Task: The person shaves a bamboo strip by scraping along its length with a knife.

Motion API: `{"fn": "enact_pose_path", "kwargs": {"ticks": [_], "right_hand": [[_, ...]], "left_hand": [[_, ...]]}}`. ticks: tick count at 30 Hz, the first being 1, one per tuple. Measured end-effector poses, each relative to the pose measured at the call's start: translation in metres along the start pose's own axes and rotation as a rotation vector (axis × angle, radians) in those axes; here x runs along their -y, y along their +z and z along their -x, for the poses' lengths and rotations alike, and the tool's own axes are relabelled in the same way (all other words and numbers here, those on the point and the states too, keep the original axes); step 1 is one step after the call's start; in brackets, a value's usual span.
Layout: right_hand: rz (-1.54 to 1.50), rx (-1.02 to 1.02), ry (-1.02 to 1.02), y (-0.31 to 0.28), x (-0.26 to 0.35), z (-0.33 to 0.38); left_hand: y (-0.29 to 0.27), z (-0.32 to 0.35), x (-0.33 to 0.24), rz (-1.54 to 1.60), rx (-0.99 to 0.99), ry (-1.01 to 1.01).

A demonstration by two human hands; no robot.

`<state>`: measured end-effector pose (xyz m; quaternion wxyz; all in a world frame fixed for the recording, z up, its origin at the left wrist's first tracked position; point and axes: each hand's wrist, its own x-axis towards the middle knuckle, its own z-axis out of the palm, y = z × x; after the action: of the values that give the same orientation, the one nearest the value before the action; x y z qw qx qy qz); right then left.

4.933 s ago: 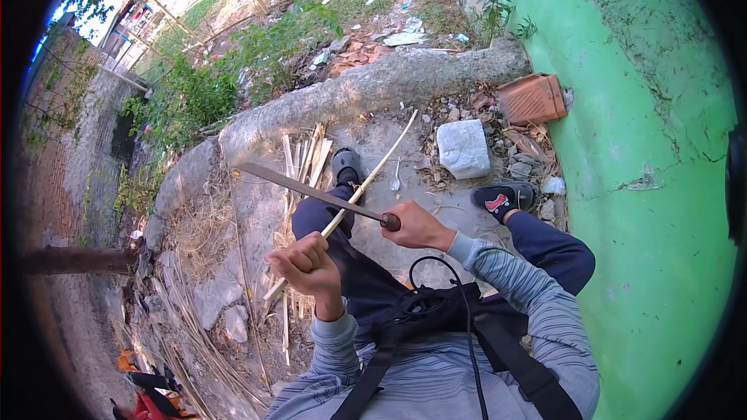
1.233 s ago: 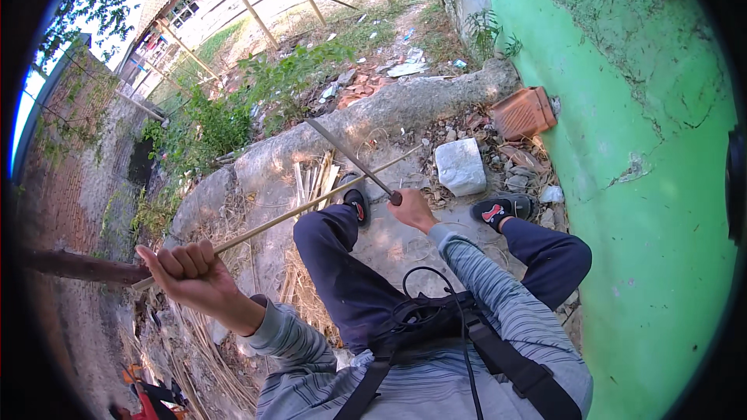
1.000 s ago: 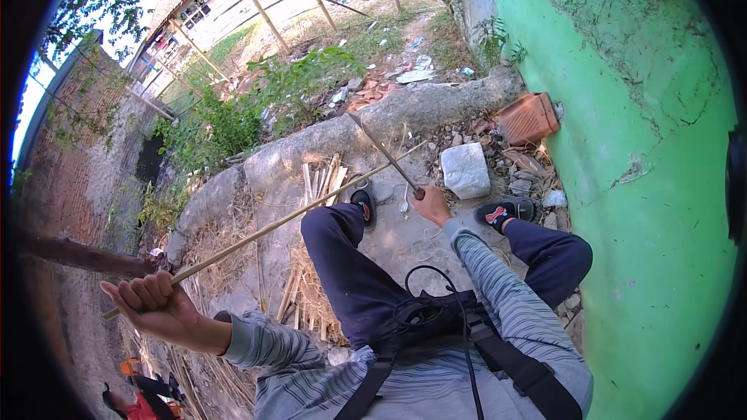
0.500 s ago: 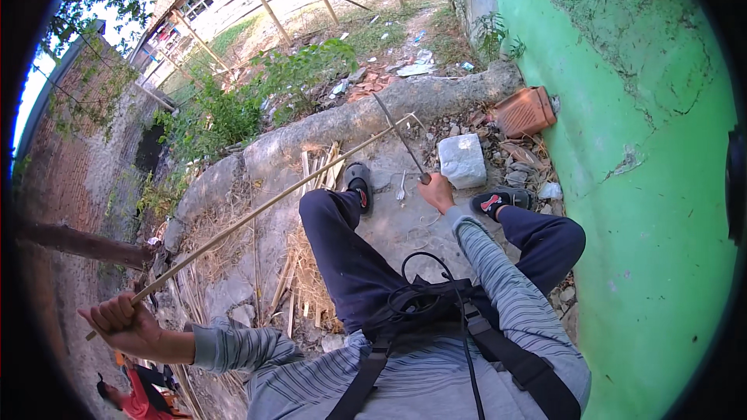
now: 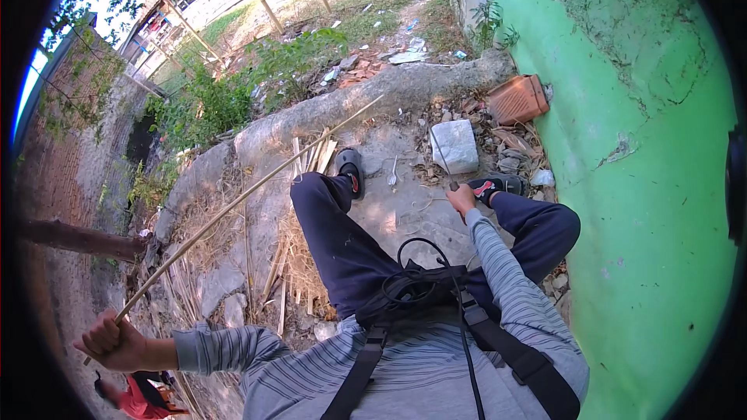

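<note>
Stick (image 5: 233, 206) — lower-left to upper-right

Rough concrete ground (image 5: 405, 210), cracked. Pale stone block (image 5: 454, 145) as landmark: clay roof tile (image 5: 519, 99) just beyond it to the rt, bamboo strips (image 5: 311, 157) well to its left, dry straw (image 5: 292, 257) nearer, w/ curled shavings (image 5: 424, 206) just below.

Bright daylight falls from the far left, where the sky blows out to white glare. My legs throw soft shadows on the near ground, and the green wall (image 5: 646, 210) on my right is evenly lit. Focus is sharp in the middle; toward the black round rim, lines bend and colour fringes appear.
</note>
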<state>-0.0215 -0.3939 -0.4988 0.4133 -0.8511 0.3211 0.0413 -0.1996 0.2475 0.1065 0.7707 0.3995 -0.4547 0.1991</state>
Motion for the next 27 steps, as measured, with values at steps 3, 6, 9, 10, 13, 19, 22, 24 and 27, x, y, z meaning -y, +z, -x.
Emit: {"fn": "enact_pose_path", "kwargs": {"ticks": [3, 6, 9, 10, 13, 19, 22, 24, 27], "right_hand": [[-0.083, 0.084, 0.007, 0.009, -0.016, 0.039], [-0.004, 0.030, -0.063, -0.006, -0.041, 0.046], [-0.039, 0.042, -0.068, -0.006, -0.044, 0.048], [-0.054, 0.043, -0.045, -0.006, -0.044, 0.047], [0.018, 0.021, -0.017, 0.003, -0.046, 0.049], [-0.064, 0.162, 0.167, 0.015, -0.061, 0.050], [-0.030, 0.181, 0.174, 0.018, -0.069, 0.051], [0.027, 0.155, 0.154, 0.014, -0.083, 0.050], [0.090, 0.020, -0.019, 0.018, -0.082, 0.058]], "left_hand": [[-0.038, -0.013, 0.041, -0.254, -0.250, 0.118], [-0.065, -0.034, 0.149, -0.500, -0.700, 0.213], [-0.106, -0.030, 0.204, -0.596, -0.748, 0.192], [-0.114, -0.032, 0.212, -0.704, -0.772, 0.149], [-0.126, -0.026, 0.187, -0.895, -0.819, 0.214], [-0.083, -0.012, 0.119, -0.711, -0.802, 0.284], [-0.065, -0.001, 0.111, -0.542, -0.646, 0.261], [-0.062, 0.000, 0.119, -0.393, -0.472, 0.211], [-0.032, -0.007, 0.159, 0.030, -0.068, 0.080]]}}
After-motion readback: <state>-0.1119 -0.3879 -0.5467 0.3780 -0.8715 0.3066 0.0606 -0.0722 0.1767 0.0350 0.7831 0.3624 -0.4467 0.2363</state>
